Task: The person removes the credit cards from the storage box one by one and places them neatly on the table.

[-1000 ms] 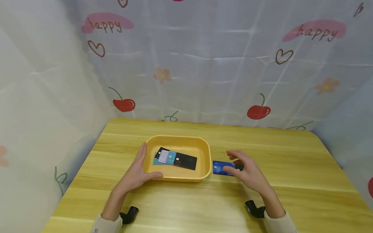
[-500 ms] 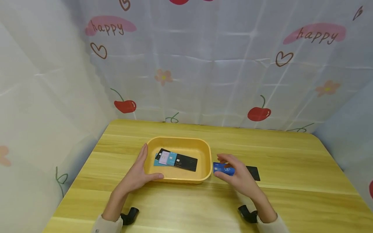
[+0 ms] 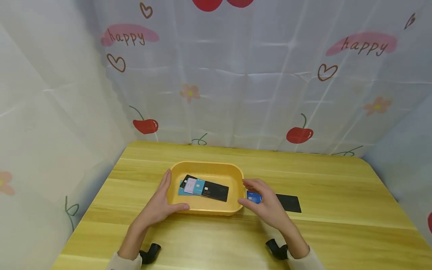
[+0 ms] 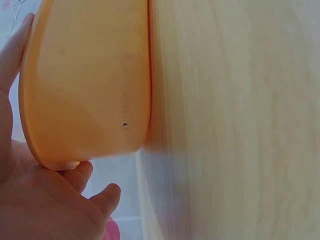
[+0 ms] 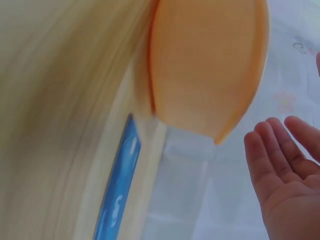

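A yellow plastic tray (image 3: 216, 173) stands on the wooden table. My left hand (image 3: 156, 206) grips its left end, the thumb over the front rim and the fingers along the left side. Inside, several bank-style cards lie overlapped: a black VIP card (image 3: 216, 191) on top, a light blue card (image 3: 198, 186) and a lilac card (image 3: 190, 185) beside it. My right hand (image 3: 268, 206) hovers at the tray's right rim, fingers spread; the right wrist view shows a gap between fingertips and tray. Beneath this hand lies a blue card (image 3: 253, 197), partly hidden.
Right of the right hand, a black card (image 3: 290, 203) lies flat on the table (image 3: 337, 187). Black curved pieces, one at the left wrist (image 3: 150, 254) and one at the right wrist (image 3: 277, 249), sit under the forearms. A printed curtain (image 3: 236, 93) hangs behind the table.
My right hand has moved left from over the blue and black cards to the tray's right rim, uncovering the black card. The left hand has stayed on the tray.
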`<state>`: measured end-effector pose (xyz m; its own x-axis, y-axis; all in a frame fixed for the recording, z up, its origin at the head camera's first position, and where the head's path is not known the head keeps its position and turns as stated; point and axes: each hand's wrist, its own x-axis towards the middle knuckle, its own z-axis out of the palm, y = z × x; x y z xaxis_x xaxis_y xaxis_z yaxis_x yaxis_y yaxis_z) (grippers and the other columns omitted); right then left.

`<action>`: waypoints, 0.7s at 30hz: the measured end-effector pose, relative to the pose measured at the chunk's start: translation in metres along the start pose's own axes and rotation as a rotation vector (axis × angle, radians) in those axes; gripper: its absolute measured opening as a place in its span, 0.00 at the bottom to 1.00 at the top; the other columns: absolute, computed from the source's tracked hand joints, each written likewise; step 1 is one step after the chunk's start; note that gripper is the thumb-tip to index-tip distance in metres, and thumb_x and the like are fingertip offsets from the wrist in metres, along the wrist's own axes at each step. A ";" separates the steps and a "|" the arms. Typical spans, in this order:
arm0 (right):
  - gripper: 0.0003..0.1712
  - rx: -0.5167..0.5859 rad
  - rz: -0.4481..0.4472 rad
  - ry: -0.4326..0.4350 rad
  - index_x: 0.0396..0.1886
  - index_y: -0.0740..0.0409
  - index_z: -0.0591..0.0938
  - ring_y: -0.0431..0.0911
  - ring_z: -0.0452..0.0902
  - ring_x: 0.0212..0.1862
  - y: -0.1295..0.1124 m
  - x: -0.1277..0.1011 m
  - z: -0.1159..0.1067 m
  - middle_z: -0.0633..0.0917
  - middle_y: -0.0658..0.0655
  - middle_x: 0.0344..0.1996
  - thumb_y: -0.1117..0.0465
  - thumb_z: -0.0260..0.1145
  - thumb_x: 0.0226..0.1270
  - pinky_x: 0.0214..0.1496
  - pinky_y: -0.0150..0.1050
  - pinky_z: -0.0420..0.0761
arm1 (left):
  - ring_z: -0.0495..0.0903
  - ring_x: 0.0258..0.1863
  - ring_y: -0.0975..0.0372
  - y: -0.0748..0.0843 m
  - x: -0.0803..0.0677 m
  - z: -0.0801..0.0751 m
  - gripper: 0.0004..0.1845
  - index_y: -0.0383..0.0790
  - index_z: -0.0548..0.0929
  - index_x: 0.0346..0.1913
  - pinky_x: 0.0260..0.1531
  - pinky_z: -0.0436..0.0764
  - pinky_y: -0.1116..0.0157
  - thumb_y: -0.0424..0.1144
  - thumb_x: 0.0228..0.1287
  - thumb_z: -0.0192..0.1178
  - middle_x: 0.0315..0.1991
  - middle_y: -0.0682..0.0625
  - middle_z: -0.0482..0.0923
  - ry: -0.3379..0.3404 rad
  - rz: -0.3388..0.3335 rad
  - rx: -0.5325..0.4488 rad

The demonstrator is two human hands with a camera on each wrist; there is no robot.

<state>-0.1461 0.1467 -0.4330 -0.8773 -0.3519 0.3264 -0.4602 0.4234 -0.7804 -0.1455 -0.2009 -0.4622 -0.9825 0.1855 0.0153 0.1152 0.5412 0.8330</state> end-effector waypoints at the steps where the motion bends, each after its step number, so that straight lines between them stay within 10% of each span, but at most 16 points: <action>1: 0.30 -0.009 -0.002 0.000 0.62 0.61 0.78 0.54 0.77 0.54 -0.001 0.001 0.002 0.81 0.58 0.54 0.56 0.74 0.62 0.54 0.57 0.77 | 0.35 0.77 0.47 0.000 0.000 0.000 0.69 0.40 0.34 0.79 0.69 0.44 0.39 0.54 0.49 0.76 0.79 0.44 0.30 0.000 0.001 0.001; 21: 0.37 -0.038 0.136 -0.144 0.67 0.64 0.74 0.61 0.72 0.60 -0.017 0.038 0.035 0.75 0.60 0.62 0.52 0.74 0.62 0.59 0.60 0.72 | 0.35 0.77 0.47 0.000 0.001 -0.001 0.69 0.40 0.34 0.79 0.69 0.44 0.40 0.54 0.49 0.76 0.79 0.43 0.30 -0.005 -0.002 0.009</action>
<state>-0.1665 0.0968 -0.4265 -0.9045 -0.4037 0.1378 -0.3460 0.5055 -0.7904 -0.1466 -0.2015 -0.4621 -0.9821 0.1883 0.0109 0.1144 0.5486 0.8282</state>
